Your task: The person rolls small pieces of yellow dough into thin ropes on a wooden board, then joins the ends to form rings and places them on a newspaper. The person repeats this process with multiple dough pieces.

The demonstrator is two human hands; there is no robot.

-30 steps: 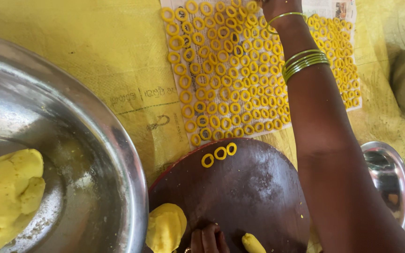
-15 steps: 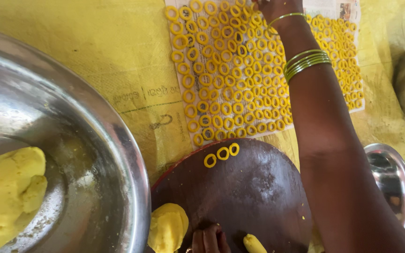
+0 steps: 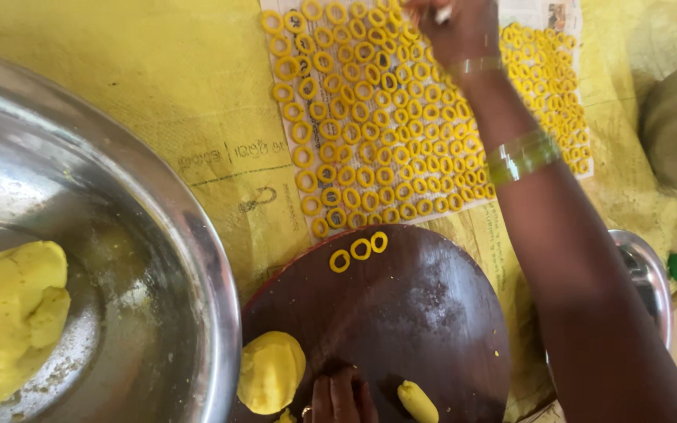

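Since the earlier view, the right hand point(image 3: 460, 31) has drawn back slightly from the far edge onto the sheet of yellow dough rings point(image 3: 401, 117), fingers bunched; whether they pinch a ring I cannot tell. Its forearm stretches across the round wooden board point(image 3: 425, 313), hiding part of the rings. Left of the board sits a big steel basin point(image 3: 158, 258) holding dough point(image 3: 9, 313). On the board, the left hand point(image 3: 342, 395) presses fingertips down between a dough ball point(image 3: 269, 370) and a small dough piece point(image 3: 417, 401). Three loose rings point(image 3: 360, 251) lie at the board's far rim.
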